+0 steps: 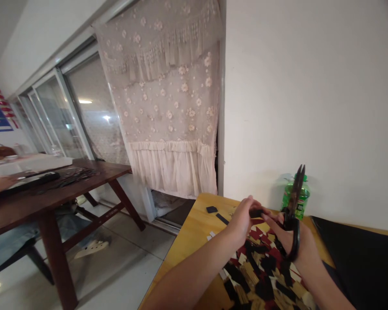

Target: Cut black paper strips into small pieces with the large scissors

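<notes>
Right hand (302,245) wrapped through black scissors (293,211); left hand (241,221) pinching small black scrap (255,213).
Scissors stand over the scrap pile (261,267) at the table's (207,211) right side, long axis near upright, tips up and slightly right, just by the green bottle (295,200). Risk: blades close to left fingers; a slip could nick skin or knock the bottle.

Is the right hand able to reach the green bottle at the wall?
Probably yes: the right hand sits just below the green bottle, though the black scissors it holds would need setting down.
</notes>
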Tool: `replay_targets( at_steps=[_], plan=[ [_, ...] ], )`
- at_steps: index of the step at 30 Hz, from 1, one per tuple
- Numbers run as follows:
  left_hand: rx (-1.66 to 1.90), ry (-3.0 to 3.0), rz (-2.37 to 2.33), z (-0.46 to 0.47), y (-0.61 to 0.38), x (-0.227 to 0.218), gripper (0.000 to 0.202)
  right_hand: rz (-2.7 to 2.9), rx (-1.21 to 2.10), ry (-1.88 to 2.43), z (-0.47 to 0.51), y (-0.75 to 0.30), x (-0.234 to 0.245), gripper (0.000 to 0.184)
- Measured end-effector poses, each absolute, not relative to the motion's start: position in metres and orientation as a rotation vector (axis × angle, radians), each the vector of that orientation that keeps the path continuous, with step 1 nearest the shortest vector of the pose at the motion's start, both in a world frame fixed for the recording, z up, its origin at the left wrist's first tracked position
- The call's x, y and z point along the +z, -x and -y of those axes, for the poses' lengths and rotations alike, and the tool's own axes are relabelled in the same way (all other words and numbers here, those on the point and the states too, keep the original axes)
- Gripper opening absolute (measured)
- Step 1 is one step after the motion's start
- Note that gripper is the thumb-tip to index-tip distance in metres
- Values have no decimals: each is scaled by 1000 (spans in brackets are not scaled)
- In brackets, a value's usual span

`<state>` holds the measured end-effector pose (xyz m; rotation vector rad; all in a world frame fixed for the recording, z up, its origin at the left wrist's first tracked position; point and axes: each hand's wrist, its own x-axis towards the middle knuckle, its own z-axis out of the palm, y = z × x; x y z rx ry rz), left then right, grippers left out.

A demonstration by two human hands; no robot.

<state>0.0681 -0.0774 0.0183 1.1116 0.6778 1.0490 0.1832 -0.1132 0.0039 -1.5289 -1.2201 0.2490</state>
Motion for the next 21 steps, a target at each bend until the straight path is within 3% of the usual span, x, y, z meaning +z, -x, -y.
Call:
replay_targets(
  at_steps=[8,14,21],
  plan=[
    [663,-2899,-914,74,-32,46,31,1232,266,1543,105,-202,-10,34],
    [554,-3080,-1042,79,-38,46,23,1246,314,1530,102,-201,-17,35],
    [750,-2770,-1022,69,-26,50,22,1216,325,1537,107,-196,-4,41]
  ],
)
